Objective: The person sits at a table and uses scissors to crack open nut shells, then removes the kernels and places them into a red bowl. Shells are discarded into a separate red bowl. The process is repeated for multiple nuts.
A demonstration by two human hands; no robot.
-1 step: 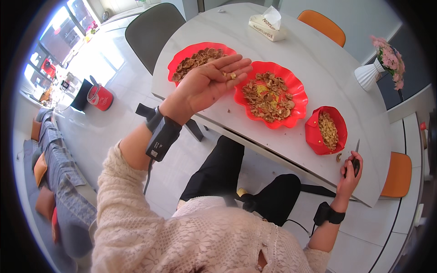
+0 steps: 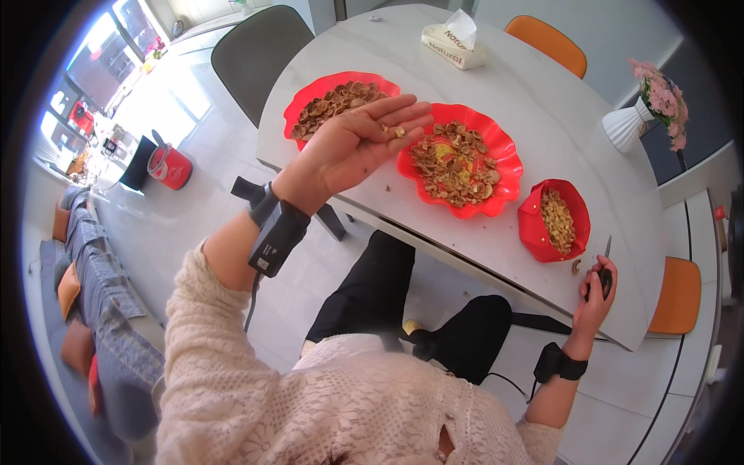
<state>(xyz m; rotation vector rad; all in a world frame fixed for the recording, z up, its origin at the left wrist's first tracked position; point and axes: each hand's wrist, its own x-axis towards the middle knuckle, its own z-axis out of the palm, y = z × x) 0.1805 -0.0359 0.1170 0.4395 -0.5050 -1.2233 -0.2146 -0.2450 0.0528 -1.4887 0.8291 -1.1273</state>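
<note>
My left hand (image 2: 364,143) is palm up between two red scalloped trays, its fingers stretched out and lying together. A few small pale nut kernel pieces (image 2: 398,132) rest on the fingers, near the thumb tip. Brown nut shells fill the left tray (image 2: 293,108), partly hidden by this hand, and lie scattered in the right tray (image 2: 508,167). On the right, my right hand (image 2: 595,298) is closed around a pointed metal tool with a dark handle (image 2: 607,279), tip up; its exact kind is unclear. Beside it stands a red folded container (image 2: 535,232) of pale kernels (image 2: 556,221).
A curved shell piece (image 2: 576,266) lies near the right hand. Farther back on the white table (image 2: 527,101) is a tissue pack (image 2: 453,50). A white vase (image 2: 626,128) with pink flowers stands right. Grey (image 2: 252,58) and orange chairs (image 2: 550,43) surround the table.
My left hand has shifted very slightly right, and the kernel pieces on its fingers show a little more plainly. My right hand keeps its hold on the tool.
</note>
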